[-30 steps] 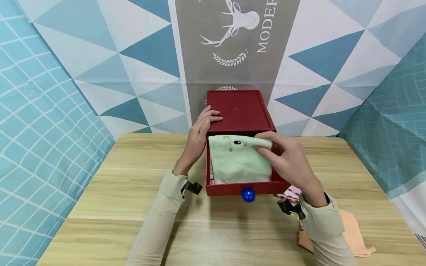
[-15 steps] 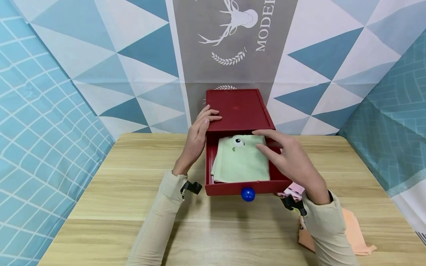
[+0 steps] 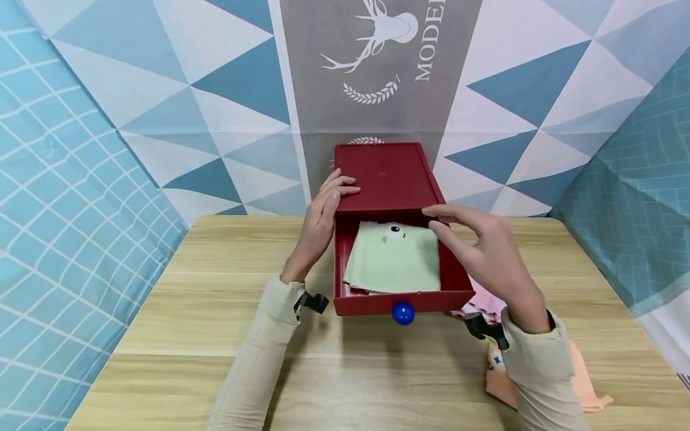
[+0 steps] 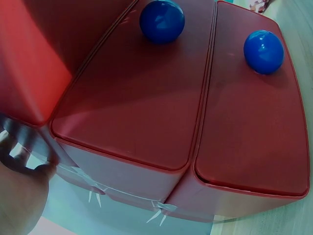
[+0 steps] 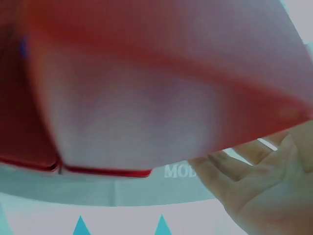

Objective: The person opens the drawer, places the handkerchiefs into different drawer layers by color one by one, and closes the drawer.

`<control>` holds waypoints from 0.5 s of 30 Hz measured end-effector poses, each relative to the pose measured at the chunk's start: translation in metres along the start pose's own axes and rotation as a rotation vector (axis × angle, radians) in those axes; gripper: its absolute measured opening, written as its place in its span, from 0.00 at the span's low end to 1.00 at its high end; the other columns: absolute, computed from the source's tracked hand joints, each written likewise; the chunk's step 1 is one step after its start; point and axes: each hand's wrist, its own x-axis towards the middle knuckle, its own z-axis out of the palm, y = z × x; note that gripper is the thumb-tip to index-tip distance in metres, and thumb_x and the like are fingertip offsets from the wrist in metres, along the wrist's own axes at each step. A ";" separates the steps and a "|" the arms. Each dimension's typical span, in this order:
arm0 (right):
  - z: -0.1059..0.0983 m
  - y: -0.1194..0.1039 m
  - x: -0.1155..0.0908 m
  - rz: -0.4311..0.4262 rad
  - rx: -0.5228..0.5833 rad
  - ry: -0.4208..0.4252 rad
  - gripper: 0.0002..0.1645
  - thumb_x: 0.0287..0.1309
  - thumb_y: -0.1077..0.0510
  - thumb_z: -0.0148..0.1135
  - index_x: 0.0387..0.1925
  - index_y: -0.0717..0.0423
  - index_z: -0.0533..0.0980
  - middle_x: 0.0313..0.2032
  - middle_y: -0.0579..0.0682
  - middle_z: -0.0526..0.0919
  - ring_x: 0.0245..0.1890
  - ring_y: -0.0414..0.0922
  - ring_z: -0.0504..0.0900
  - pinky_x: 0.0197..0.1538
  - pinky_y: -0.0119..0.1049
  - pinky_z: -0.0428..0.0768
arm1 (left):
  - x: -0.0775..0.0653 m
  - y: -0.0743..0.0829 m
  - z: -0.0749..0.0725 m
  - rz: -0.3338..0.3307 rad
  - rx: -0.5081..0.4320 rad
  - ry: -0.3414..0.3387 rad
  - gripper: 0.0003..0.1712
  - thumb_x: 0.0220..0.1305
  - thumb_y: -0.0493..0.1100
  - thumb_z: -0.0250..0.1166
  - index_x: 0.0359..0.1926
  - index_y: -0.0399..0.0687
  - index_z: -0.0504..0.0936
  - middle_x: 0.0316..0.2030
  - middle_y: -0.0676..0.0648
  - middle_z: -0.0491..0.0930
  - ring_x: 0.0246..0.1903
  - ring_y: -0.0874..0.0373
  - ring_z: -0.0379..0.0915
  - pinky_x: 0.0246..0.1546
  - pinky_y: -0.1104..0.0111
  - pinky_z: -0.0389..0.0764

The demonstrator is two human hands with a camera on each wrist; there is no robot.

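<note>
A pale green cloth [image 3: 399, 263] with an embroidered eye lies folded inside the pulled-out red drawer [image 3: 366, 304], which has a round blue knob [image 3: 403, 313]. My left hand [image 3: 319, 221] rests on the left side and top edge of the red cabinet [image 3: 385, 176]; its fingers reach over the top. My right hand [image 3: 487, 248] is over the drawer's right side, thumb and fingers apart, holding nothing. In the left wrist view, two lower drawers with blue knobs [image 4: 162, 21] are closed. The right wrist view shows the drawer's underside [image 5: 142, 98] beside my right hand.
A pink cloth [image 3: 485, 299] lies on the wooden table [image 3: 226, 335] right of the drawer. Nearer, an orange cloth [image 3: 584, 383] is partly hidden by my right forearm. A patterned backdrop [image 3: 377, 114] stands behind the cabinet.
My right hand has let go of the green cloth's upper right part and moved right, away from it. The cloth now lies flatter in the drawer. My left hand stays on the cabinet.
</note>
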 end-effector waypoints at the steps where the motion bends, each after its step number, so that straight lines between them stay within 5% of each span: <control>1: -0.002 -0.004 -0.001 -0.017 0.031 0.010 0.17 0.66 0.62 0.63 0.54 0.48 0.82 0.50 0.42 0.85 0.49 0.40 0.81 0.55 0.26 0.75 | 0.000 0.001 0.000 0.000 0.000 0.000 0.21 0.75 0.31 0.40 0.52 0.25 0.79 0.60 0.29 0.72 0.73 0.35 0.48 0.75 0.56 0.47; 8: -0.009 -0.039 -0.022 -0.128 0.381 0.017 0.16 0.61 0.76 0.57 0.45 0.60 0.83 0.35 0.49 0.86 0.27 0.41 0.80 0.29 0.30 0.78 | -0.001 0.000 0.001 0.019 -0.005 0.000 0.22 0.75 0.31 0.40 0.52 0.25 0.79 0.60 0.29 0.72 0.73 0.34 0.48 0.75 0.54 0.47; 15: 0.003 -0.044 -0.054 -0.246 0.671 -0.294 0.22 0.67 0.79 0.42 0.44 0.60 0.80 0.30 0.50 0.83 0.23 0.39 0.77 0.22 0.31 0.75 | 0.000 0.002 -0.001 0.038 0.005 0.001 0.22 0.76 0.31 0.39 0.52 0.25 0.79 0.59 0.28 0.72 0.72 0.33 0.49 0.75 0.51 0.47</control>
